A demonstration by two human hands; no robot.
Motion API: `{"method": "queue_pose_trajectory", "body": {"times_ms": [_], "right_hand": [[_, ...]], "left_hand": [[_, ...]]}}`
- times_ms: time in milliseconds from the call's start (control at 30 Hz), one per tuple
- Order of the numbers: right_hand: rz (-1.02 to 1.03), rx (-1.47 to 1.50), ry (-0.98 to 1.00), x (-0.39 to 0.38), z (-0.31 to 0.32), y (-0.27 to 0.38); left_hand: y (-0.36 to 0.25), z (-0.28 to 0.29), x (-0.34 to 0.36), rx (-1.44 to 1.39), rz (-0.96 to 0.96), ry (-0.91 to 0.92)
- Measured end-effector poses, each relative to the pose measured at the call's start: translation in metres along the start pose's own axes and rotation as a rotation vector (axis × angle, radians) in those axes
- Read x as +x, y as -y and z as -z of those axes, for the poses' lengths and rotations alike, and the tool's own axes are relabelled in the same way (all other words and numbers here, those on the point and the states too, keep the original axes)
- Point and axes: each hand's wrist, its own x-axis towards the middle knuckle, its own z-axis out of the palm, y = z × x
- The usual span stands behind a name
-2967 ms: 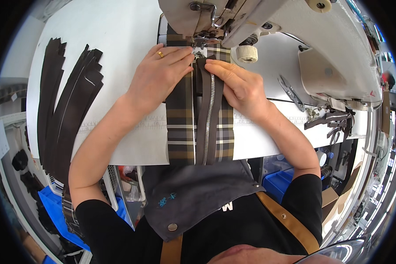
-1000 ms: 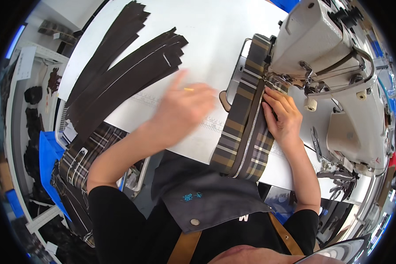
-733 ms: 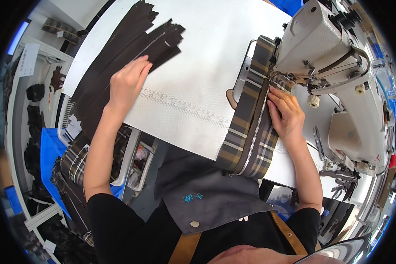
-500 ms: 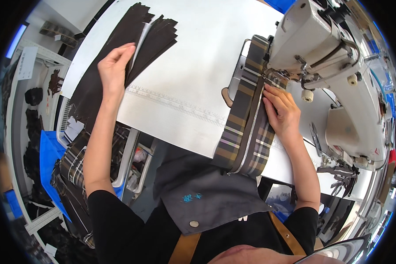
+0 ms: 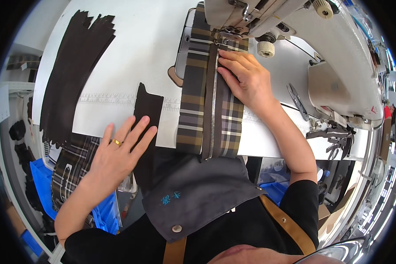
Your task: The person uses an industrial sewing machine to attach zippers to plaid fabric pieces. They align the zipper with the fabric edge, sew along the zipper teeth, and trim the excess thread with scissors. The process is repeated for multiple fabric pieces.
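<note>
My left hand lies with its fingers spread, fingertips on a single dark brown strip whose lower end hangs past the table's front edge. Plaid fabric with a dark metal-toothed zipper running along it lies under the sewing machine. Its upper end is at the presser foot. My right hand rests on this piece just below the foot, fingers stretched out and tips at the zipper's right edge. What is under the palm is hidden.
A stack of dark brown strips lies on the left of the white table. Thread snips and dark scraps are right of the machine bed. Below left are more plaid pieces and a blue bin.
My left hand has come from the strip stack to the table's front edge, bringing one dark strip along, and its fingers have spread. The view has shifted; my right hand stays on the zippered fabric.
</note>
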Motion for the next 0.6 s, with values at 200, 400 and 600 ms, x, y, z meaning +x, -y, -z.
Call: {"method": "queue_pose_trajectory", "body": {"times_ms": [200, 400, 600], "right_hand": [[-0.006, -0.020, 0.036, 0.001, 0.002, 0.001], [-0.058, -0.035, 0.100, 0.001, 0.004, 0.005], [-0.054, -0.022, 0.093, -0.001, 0.002, 0.003]], "left_hand": [[0.035, -0.027, 0.012, -0.177, -0.101, -0.052], [0.026, -0.027, 0.027, -0.199, -0.035, -0.339], [0.029, -0.018, 0.056, -0.239, 0.041, -0.576]]}}
